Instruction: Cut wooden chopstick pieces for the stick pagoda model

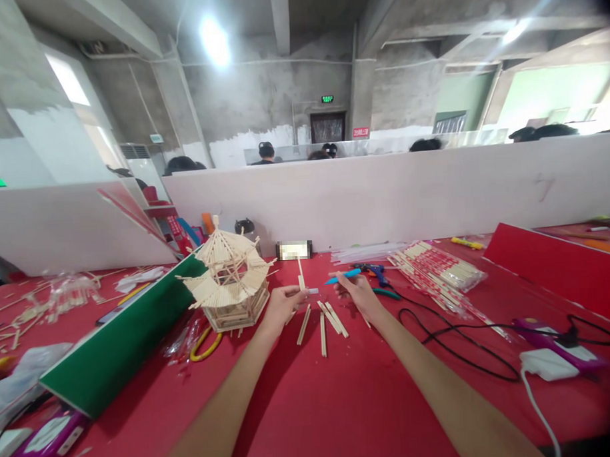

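My left hand [284, 306] is closed in a pinch at the middle of the red table. From its fingertips a small pale strip [313, 291] sticks out to the right; its kind is too small to make out. A light wooden stick [301, 282] stands out just beyond these fingers; whether they grip it too is unclear. My right hand [356, 295] is wrapped round a blue pen [343, 276], its tip pointing left toward the strip. Short wooden sticks [323, 331] lie below the hands. Left of my left hand stands a pavilion model [231, 278] built of sticks.
A blue glue gun [374, 273] with a black cable [453, 326] lies at right, near bundled sticks in wrappers [436, 267]. Yellow-handled scissors [205, 345] rest beside a green board [123, 335]. A white partition [384, 192] closes off the back; people sit beyond it.
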The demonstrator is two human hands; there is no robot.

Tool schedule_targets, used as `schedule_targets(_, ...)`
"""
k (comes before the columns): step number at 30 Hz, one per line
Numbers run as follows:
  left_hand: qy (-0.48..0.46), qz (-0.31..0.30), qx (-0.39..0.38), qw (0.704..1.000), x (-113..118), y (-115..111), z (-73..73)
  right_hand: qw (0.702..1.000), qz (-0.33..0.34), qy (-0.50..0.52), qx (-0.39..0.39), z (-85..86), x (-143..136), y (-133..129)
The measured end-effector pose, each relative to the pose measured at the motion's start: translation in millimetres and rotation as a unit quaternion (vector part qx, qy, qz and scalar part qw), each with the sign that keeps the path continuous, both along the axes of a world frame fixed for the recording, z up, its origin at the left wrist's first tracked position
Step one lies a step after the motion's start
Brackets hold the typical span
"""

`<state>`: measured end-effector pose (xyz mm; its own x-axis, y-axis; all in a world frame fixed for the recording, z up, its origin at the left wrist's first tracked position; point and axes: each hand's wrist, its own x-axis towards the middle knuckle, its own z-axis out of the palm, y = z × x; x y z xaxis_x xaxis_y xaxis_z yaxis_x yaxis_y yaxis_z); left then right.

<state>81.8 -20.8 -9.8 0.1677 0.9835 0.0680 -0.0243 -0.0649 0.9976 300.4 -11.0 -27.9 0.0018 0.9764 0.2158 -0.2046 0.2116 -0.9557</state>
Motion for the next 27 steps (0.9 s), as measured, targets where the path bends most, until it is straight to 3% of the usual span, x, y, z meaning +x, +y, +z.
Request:
schedule_targets(6, -0.017, -0.007, 0.008, 1.0, -1, 4, -5.8, 1.0, 0.018, 0.022, -0.008, 4.3, -6, -6)
schedule_targets(14, -0.025, 0.001, 0.0, 1.0, 1, 1, -2.4, 0.998, 0.044, 0.029, -0.02, 15.6, -9, -14)
schedule_targets(27, -0.049, -0.02, 0.001, 0.999, 6, -3, -3.2, 0.999, 0.046, 0.015, 0.014, 0.8, -10, -9)
